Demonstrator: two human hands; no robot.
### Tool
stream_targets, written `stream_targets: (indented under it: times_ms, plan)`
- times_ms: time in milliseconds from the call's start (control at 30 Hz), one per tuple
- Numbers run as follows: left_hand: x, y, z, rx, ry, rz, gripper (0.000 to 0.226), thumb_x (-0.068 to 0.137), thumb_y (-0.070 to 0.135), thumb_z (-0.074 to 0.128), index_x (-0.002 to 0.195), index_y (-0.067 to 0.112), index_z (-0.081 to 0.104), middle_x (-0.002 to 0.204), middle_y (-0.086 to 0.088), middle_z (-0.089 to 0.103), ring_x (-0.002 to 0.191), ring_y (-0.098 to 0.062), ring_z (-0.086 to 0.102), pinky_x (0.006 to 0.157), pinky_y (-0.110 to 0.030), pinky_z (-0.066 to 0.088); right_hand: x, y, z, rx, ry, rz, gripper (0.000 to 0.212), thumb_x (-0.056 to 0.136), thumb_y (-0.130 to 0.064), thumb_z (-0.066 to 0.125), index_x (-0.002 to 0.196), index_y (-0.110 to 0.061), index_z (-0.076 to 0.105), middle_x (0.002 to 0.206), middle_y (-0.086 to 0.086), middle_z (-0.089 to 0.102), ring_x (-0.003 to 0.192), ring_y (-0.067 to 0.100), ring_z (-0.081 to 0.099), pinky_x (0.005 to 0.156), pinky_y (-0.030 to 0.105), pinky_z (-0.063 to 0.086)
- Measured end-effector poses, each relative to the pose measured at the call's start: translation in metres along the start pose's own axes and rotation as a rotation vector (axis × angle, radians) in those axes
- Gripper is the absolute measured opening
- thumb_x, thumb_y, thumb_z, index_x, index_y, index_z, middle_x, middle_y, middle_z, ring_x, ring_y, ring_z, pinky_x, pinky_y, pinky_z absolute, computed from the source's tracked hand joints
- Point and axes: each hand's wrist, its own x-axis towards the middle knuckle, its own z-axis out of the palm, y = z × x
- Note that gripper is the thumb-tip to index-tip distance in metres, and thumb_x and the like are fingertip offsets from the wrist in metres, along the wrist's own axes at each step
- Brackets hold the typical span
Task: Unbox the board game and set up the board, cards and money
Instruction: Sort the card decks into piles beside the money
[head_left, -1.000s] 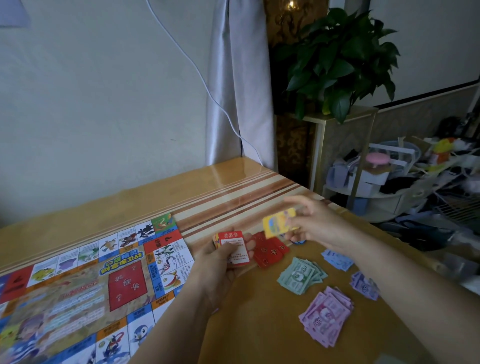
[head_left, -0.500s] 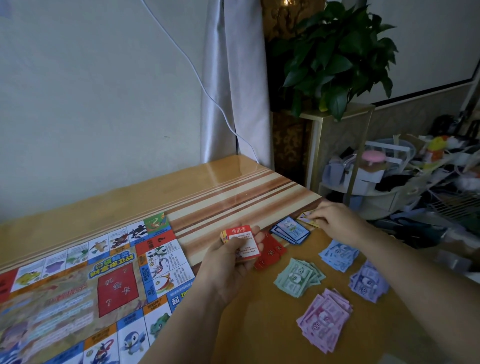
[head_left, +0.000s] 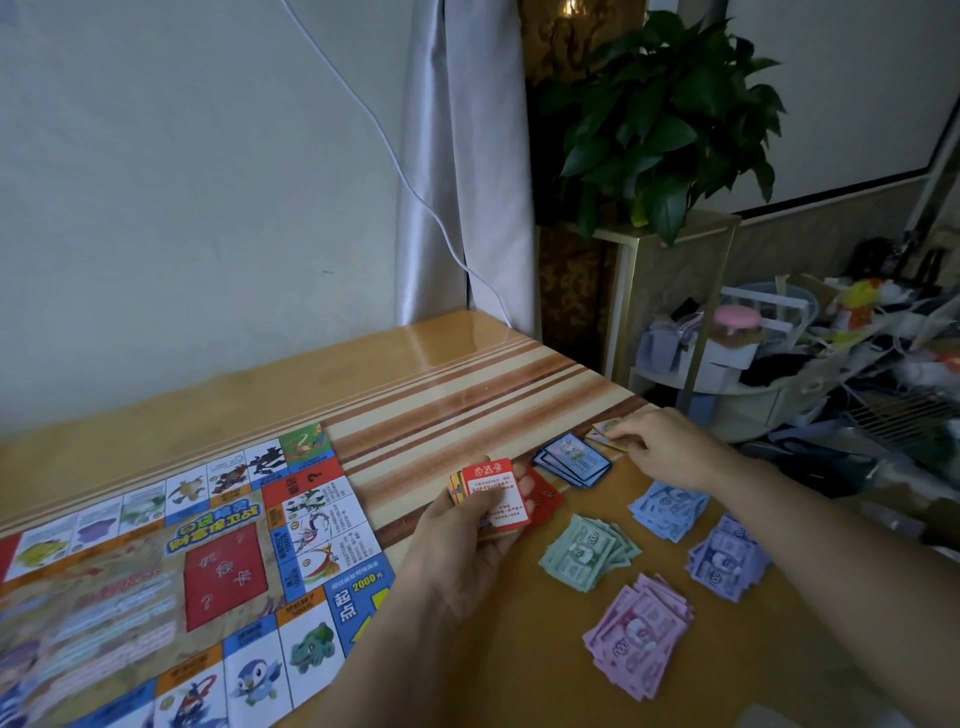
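Lying flat on the left of the table (head_left: 415, 364), the game board (head_left: 156, 571) is spread out. Just right of it, your left hand (head_left: 467, 540) grips a card stack (head_left: 496, 493). Red cards (head_left: 548, 493) and blue cards (head_left: 574, 460) lie beside it. Your right hand (head_left: 670, 447) has curled fingertips on the yellow cards (head_left: 602, 432); pinching or pressing, I cannot tell. 4 money piles (head_left: 587, 551) lie nearer you.

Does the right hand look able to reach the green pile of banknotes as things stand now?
Probably yes. The right hand touches the yellow cards; the green pile lies uncovered, nearer the person, and nothing upright stands between them.
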Motion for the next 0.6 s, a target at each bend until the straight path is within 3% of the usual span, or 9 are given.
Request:
stream_targets:
  times_ms: [100,200,333,400,467,533,600]
  plan:
    - [0.002,-0.007,-0.001,0.002,0.029,-0.002,0.023,0.091,-0.005,0.051,0.112,0.003,0.054,0.083,-0.018,0.073,0.071,-0.023,0.072,0.058,-0.032,0.060,0.001,0.000,0.001,-0.025,-0.024,0.004,0.027,0.090,-0.027,0.059,0.115,-0.017,0.066,0.105,0.000,0.065,0.096,0.016,0.058,0.083,0.038,0.050]
    - [0.001,-0.011,-0.003,0.022,0.043,-0.004,0.025,0.088,-0.004,0.056,0.111,0.005,0.055,0.082,-0.017,0.073,0.072,-0.023,0.072,0.057,-0.031,0.060,0.004,-0.002,0.001,0.033,-0.027,0.059,0.026,0.090,-0.018,0.060,0.116,-0.020,0.064,0.118,0.000,0.063,0.105,0.016,0.058,0.088,0.037,0.050]
    - [0.001,-0.008,-0.006,0.050,0.046,0.037,0.021,0.085,-0.001,0.060,0.105,0.005,0.057,0.086,-0.016,0.072,0.078,-0.024,0.071,0.064,-0.031,0.060,-0.001,-0.048,-0.013,0.315,0.170,0.047,0.024,0.091,-0.027,0.061,0.114,-0.020,0.065,0.113,-0.006,0.065,0.106,0.009,0.059,0.088,0.027,0.047]
    - [0.002,-0.006,-0.006,0.050,0.043,0.062,0.018,0.085,-0.001,0.060,0.102,0.006,0.058,0.080,-0.012,0.073,0.073,-0.020,0.071,0.061,-0.028,0.060,-0.011,-0.086,-0.023,0.463,0.060,0.025,0.025,0.089,-0.040,0.062,0.105,-0.022,0.068,0.101,-0.010,0.068,0.091,0.001,0.062,0.079,0.020,0.048]
    - [0.002,-0.004,-0.006,0.072,0.035,0.090,0.015,0.086,-0.002,0.059,0.098,0.007,0.060,0.076,-0.009,0.072,0.067,-0.017,0.070,0.056,-0.024,0.058,-0.019,-0.114,-0.023,0.574,-0.158,0.038,0.030,0.084,-0.047,0.065,0.097,-0.021,0.070,0.091,-0.007,0.072,0.082,0.004,0.066,0.073,0.022,0.052]
    - [0.003,-0.002,-0.007,0.091,0.043,0.105,0.014,0.087,-0.002,0.058,0.097,0.006,0.060,0.075,-0.008,0.072,0.066,-0.017,0.069,0.058,-0.026,0.057,-0.021,-0.128,-0.017,0.654,-0.263,0.043,0.026,0.082,-0.042,0.069,0.091,-0.017,0.072,0.086,-0.004,0.073,0.080,0.009,0.068,0.070,0.023,0.054]
    - [0.005,0.001,-0.009,0.099,0.067,0.121,0.014,0.088,0.000,0.057,0.099,0.006,0.061,0.076,-0.009,0.071,0.070,-0.019,0.067,0.065,-0.030,0.055,-0.017,-0.132,-0.013,0.712,-0.237,0.055,0.017,0.084,-0.032,0.070,0.084,-0.016,0.070,0.079,-0.003,0.071,0.070,0.006,0.064,0.060,0.017,0.048]
